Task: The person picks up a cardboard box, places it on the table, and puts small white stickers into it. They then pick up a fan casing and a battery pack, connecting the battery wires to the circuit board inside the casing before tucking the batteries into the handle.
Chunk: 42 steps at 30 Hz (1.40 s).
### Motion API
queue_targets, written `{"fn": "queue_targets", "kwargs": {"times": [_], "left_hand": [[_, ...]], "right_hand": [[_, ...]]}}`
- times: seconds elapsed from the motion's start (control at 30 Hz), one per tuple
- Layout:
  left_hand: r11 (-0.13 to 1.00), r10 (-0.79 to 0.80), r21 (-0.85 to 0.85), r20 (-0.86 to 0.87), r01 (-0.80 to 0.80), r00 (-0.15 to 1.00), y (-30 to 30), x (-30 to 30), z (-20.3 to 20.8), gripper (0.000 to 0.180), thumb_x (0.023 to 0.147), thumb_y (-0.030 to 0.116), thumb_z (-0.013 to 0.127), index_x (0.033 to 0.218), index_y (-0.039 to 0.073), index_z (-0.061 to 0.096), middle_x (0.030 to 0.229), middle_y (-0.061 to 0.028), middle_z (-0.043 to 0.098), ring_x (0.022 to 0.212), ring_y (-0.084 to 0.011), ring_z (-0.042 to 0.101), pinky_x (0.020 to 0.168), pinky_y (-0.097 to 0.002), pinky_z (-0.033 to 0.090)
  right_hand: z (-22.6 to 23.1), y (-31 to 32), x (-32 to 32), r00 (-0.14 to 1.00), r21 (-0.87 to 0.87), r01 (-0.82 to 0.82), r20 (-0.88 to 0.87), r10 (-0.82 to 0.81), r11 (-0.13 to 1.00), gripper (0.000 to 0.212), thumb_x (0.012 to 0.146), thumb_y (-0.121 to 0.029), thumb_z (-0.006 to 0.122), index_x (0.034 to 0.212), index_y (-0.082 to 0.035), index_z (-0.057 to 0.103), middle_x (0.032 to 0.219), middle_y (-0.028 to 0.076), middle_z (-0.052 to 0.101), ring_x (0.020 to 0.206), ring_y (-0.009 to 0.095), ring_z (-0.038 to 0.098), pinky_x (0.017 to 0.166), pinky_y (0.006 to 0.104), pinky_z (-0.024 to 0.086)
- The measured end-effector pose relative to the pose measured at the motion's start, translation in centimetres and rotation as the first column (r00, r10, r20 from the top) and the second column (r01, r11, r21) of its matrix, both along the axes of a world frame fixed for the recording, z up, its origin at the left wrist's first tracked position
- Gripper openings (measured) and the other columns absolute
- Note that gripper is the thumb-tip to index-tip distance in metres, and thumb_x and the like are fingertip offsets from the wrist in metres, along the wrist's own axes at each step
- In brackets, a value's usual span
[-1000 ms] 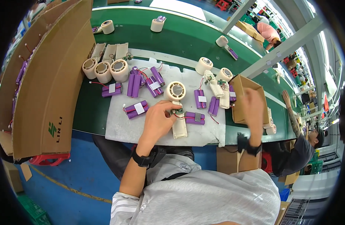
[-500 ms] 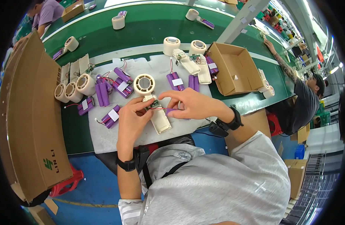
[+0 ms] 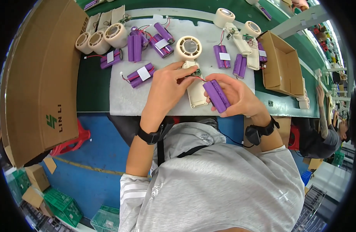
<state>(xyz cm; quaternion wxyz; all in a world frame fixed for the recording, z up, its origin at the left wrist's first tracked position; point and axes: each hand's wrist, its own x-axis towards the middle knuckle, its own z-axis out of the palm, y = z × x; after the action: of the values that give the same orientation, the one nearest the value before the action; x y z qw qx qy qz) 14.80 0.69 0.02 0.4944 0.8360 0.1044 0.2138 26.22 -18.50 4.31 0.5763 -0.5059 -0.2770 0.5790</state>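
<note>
A cream handheld fan (image 3: 197, 94) with an opened handle lies on the white foam sheet, its round head (image 3: 189, 47) pointing away from me. My left hand (image 3: 166, 87) is closed on the fan near its neck, fingertips at the small green circuit board (image 3: 197, 72) and thin wires. My right hand (image 3: 240, 94) holds a purple battery pack (image 3: 216, 96), tilted, just right of the handle. Red and black wires run from the pack toward the board, where my left fingers partly hide their ends.
Several purple battery packs (image 3: 134, 47) lie on the foam sheet (image 3: 124, 98). More fans (image 3: 97, 42) stand at the left, and opened ones (image 3: 252, 54) at the right. A tall carton (image 3: 39, 77) borders the left side; an open cardboard box (image 3: 282, 63) sits right. A co-worker (image 3: 321, 135) is farther right.
My right hand has turned and brought the purple battery pack up into plain sight beside the handle. My left hand stays at the fan's neck. The view has shifted downward.
</note>
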Motion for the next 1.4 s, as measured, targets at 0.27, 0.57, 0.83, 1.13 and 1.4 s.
{"fn": "queue_targets", "kwargs": {"times": [0.27,0.57,0.83,1.13,1.4], "left_hand": [[0.99,-0.008,0.138,0.057,0.0,0.998,-0.2,-0.4,-0.2,0.026,0.08,0.008,0.069,0.106,0.008,0.071,0.107,-0.0197,0.065,0.075,-0.0326,0.066,0.067,-0.0363,0.053],[0.977,-0.098,0.192,0.026,0.092,0.995,0.5,-0.5,0.1,0.032,0.083,0.002,0.063,0.113,0.011,0.068,0.114,-0.0221,0.062,0.076,-0.0317,0.066,0.067,-0.0349,0.052],[0.983,-0.137,0.125,0.037,0.132,0.99,0.8,-0.5,0.5,0.027,0.085,0.003,0.06,0.111,0.006,0.067,0.101,-0.0196,0.062,0.079,-0.0368,0.063,0.068,-0.0416,0.05],[0.99,-0.108,0.094,-0.012,0.108,0.994,0.6,-0.7,0.7,0.029,0.086,0.009,0.063,0.114,0.014,0.069,0.118,-0.0222,0.062,0.069,-0.0276,0.066,0.065,-0.03,0.052],[0.99,-0.142,-0.007,-0.059,0.141,0.988,1.2,-0.8,0.7,0.038,0.078,0.013,0.072,0.115,0.015,0.069,0.115,-0.0189,0.065,0.066,-0.0197,0.064,0.064,-0.029,0.051]], "right_hand": [[0.1,0.7,-0.4,0.712,0.073,-0.013,0.701,-0.041,0.997,0.076,0.06,-0.007,0.081,0.131,-0.006,0.05,0.121,0.009,0.055,0.111,0.02,0.055,0.091,0.033,0.047],[-1.5,2.0,-1.8,0.473,0.043,0.047,0.879,-0.06,0.998,0.073,0.06,-0.009,0.08,0.128,-0.006,0.054,0.123,0.01,0.055,0.11,0.023,0.053,0.09,0.0311,0.045],[-1.0,1.9,-2.7,0.35,0.095,0.067,0.93,-0.113,0.993,0.062,0.06,-0.006,0.083,0.119,-0.003,0.061,0.127,0.01,0.055,0.104,0.026,0.057,0.086,0.0343,0.05],[-2.3,1.8,-3.1,0.189,0.189,0.087,0.961,-0.202,0.978,0.051,0.056,-0.007,0.084,0.103,-0.001,0.068,0.129,0.016,0.058,0.097,0.026,0.061,0.082,0.0358,0.052],[-1.5,2.3,-3.0,0.267,0.092,0.109,0.956,-0.119,0.99,0.042,0.055,-0.005,0.085,0.09,0.0,0.061,0.124,0.012,0.056,0.093,0.024,0.059,0.08,0.0344,0.052]]}}
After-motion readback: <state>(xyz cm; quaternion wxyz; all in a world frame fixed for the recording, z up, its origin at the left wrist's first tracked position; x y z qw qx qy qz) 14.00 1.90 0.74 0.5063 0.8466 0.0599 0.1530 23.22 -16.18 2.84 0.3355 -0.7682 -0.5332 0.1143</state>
